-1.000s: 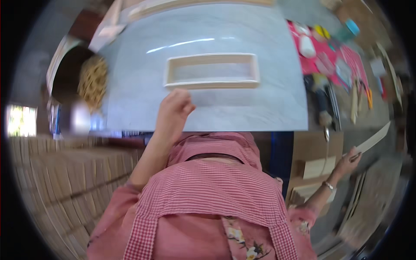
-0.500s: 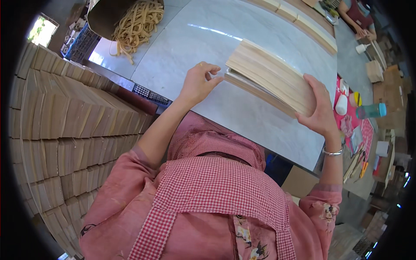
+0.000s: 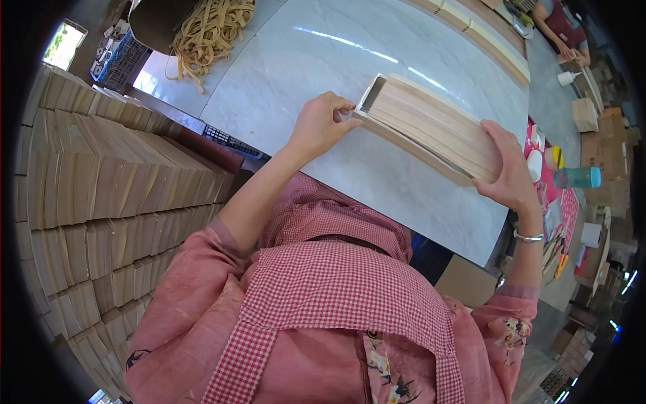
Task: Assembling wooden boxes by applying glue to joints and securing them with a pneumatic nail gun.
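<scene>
A long, narrow wooden box (image 3: 410, 147) lies at a slant over the marble-patterned white table. A pale, grained wooden board (image 3: 434, 118) covers most of its top, leaving a dark gap at the left end. My left hand (image 3: 321, 122) pinches the box's left end near its front corner, thumb and forefinger close together. Around the right end, my right hand (image 3: 506, 168) grips box and board, with the thumb on the near side and the fingers on the far side. How the board sits at that end is hidden by the hand.
Tall stacks of thin wooden pieces (image 3: 74, 175) rise at my left. A container spills flat tan bands (image 3: 212, 37) at the far left. Long wooden pieces (image 3: 494, 44) line the table's far edge. On the right are a teal-lidded bottle (image 3: 577, 178) and a co-worker's hands (image 3: 570, 55).
The board has shifted toward the right and lies lower, so the dark gap at the box's left end now shows. My left fingers have closed in on that end; my right hand moved slightly right.
</scene>
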